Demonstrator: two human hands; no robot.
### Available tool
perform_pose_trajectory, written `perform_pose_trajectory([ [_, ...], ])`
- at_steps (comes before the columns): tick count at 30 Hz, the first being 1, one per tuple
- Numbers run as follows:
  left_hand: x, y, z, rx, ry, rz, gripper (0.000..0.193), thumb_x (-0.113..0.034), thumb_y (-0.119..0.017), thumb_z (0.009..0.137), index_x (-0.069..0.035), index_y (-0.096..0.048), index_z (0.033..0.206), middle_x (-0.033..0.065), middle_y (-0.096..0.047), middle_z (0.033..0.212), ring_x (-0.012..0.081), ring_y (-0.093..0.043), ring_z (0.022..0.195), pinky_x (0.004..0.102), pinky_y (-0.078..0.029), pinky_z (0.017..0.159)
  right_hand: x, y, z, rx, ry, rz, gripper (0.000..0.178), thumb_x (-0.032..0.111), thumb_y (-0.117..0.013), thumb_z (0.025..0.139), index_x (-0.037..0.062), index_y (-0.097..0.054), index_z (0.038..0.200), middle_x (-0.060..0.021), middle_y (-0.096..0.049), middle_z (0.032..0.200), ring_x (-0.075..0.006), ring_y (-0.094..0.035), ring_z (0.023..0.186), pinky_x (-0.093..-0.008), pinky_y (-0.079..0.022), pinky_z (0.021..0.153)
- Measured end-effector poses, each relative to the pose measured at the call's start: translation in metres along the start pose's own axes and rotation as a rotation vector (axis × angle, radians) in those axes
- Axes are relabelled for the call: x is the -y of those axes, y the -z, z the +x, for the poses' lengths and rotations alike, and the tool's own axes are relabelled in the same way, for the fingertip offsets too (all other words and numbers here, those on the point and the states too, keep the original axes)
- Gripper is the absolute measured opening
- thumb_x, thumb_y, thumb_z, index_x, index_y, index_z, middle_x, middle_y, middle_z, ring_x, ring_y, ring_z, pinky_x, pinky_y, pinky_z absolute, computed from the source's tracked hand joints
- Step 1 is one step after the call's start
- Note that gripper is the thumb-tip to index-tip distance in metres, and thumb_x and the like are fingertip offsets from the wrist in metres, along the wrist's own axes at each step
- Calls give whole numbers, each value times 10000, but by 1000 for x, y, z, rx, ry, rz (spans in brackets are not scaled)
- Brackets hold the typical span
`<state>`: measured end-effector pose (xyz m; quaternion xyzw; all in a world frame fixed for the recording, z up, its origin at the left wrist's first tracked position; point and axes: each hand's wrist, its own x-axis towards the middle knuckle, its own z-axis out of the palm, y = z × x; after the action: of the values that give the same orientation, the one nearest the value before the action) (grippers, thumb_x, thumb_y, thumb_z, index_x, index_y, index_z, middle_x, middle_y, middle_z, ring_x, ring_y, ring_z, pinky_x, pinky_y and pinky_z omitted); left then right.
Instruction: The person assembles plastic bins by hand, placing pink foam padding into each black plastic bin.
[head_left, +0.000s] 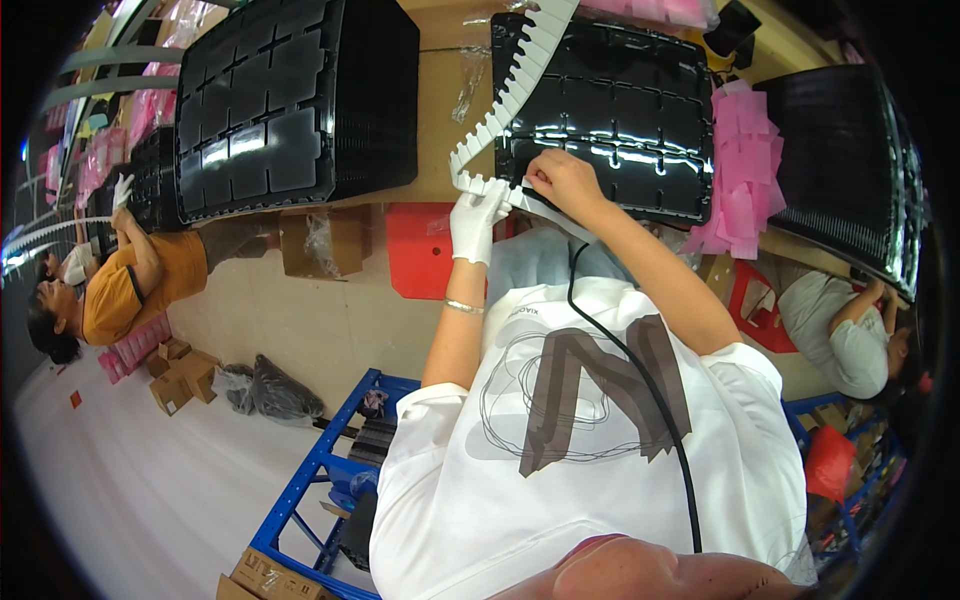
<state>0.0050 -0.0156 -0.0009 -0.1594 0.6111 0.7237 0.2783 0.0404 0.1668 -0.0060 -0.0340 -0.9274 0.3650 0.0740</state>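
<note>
A long white strip with a notched edge (522, 78) comes down from the top, bends sharply and runs right along the table's near edge. My left hand (477, 218), in a white glove, grips this strip just past the bend. My bare right hand (568, 185) is closed, thumb and fingers pinched together just above the strip; what they hold, if anything, is too small to make out. Beyond it lies a shiny black plastic tray (610, 110) with moulded compartments, its near-left part hidden by my hand and the strip.
Tall stacks of black trays stand left (375, 100) and right (840, 150). Pink plastic bags (742, 165) lie beside the middle tray. Below the table are a red stool (415, 255) and a cardboard box (318, 245). Co-workers sit left (140, 290) and right (835, 325).
</note>
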Motion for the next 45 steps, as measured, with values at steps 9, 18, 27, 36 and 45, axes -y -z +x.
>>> perform_pose_trajectory([
  [9,-3,-4,-2,-33,7,-17,311,-109,-712,892,29,-595,1145,1,-608,836,52,-550,662,195,-451,577,0,-5,0,-76,-52,59,99,145,-703,762,83,-632,791,-51,-610,779,-247,-629,759,-376,-504,654],
  [18,2,-1,3,-35,7,-43,254,-122,-721,885,9,-637,1087,10,-651,865,55,-584,676,189,-475,610,9,-3,5,-2,-166,-12,110,183,-698,766,86,-647,784,-46,-623,782,-242,-637,793,-384,-514,672],
  [27,0,-2,2,-14,20,-43,228,-113,-716,889,-1,-638,1071,10,-655,875,53,-588,681,191,-472,608,-6,9,-5,94,-13,166,77,133,-713,754,72,-668,765,-47,-609,774,-214,-610,782,-344,-507,674],
  [36,-14,-17,-11,-35,25,-253,255,-83,-705,892,5,-619,1116,22,-654,905,62,-586,698,190,-454,607,12,10,-6,9,-193,416,104,24,-707,782,13,-648,866,-67,-563,960,-178,-586,801,-277,-486,695],
  [45,-13,-2,-7,-3,89,-248,256,-29,-663,913,-7,-572,1151,43,-628,981,71,-559,740,192,-460,632,-13,16,-13,125,-216,922,65,39,-661,867,-8,-625,892,-71,-600,1048,-155,-612,921,-284,-505,820],
])
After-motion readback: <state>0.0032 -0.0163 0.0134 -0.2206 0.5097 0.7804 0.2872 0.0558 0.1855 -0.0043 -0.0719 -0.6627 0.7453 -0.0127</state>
